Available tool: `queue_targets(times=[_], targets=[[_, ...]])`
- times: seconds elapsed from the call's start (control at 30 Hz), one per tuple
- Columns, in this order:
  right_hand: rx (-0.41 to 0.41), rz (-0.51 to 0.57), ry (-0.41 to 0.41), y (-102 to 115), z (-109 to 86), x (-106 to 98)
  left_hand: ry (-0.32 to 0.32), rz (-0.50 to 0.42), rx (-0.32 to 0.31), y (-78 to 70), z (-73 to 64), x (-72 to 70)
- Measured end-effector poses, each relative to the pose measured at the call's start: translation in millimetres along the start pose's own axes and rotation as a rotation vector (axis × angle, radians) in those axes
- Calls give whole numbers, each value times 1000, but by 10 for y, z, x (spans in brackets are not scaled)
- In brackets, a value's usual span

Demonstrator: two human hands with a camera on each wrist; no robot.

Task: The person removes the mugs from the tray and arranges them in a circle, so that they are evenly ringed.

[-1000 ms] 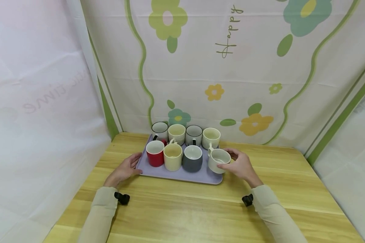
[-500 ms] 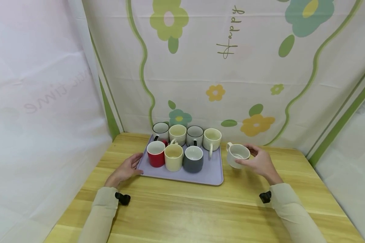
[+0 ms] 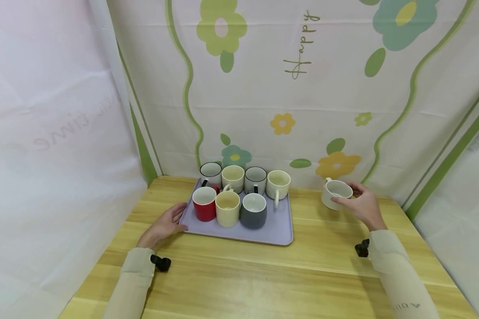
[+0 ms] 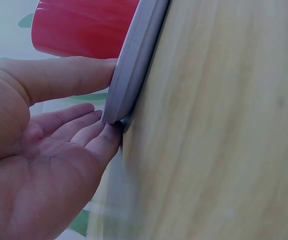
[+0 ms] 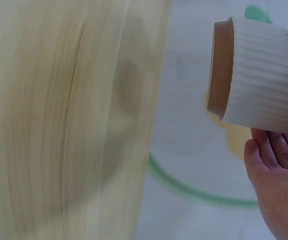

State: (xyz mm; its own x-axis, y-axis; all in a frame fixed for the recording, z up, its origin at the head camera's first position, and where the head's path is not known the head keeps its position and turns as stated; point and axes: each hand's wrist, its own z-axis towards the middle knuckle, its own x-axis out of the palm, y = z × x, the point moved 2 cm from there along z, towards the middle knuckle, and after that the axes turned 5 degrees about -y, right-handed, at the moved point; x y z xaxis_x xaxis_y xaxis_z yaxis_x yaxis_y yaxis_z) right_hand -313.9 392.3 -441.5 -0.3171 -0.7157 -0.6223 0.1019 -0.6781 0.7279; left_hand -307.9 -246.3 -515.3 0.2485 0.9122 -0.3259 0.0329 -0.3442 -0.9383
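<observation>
My right hand holds a white ribbed mug between thumb and fingers, off to the right of the lilac tray. In the right wrist view the mug hangs clear of the tabletop, its unglazed brown base showing. At the tray's left end, my left hand grips the edge. The left wrist view has the thumb on the rim and fingertips against its underside, beside a red mug. On the tray a cream mug and a dark grey mug stand near that red one.
Along the tray's back stand several more mugs, among them a black-rimmed white mug and a cream mug. The wooden table meets a flowered cloth wall behind, with more cloth on both sides.
My right hand has lifted the white mug from the tray's front right corner and carried it rightward and back over the table. The left hand and tray have stayed put.
</observation>
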Motion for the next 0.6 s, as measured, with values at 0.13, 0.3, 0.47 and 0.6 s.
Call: queue_targets(times=[0.13, 0.3, 0.47, 0.6], targets=[[24, -10, -30, -76, 58, -14, -10, -12, -5, -1, -18, -9], [30, 14, -46, -183, 96, 3, -12, -8, -9, 7, -15, -11], [53, 14, -60, -339, 121, 60, -8, -2, -16, 19, 2, -8], [89, 13, -74, -397, 144, 91, -12, -12, -20, 9, 3, -7]])
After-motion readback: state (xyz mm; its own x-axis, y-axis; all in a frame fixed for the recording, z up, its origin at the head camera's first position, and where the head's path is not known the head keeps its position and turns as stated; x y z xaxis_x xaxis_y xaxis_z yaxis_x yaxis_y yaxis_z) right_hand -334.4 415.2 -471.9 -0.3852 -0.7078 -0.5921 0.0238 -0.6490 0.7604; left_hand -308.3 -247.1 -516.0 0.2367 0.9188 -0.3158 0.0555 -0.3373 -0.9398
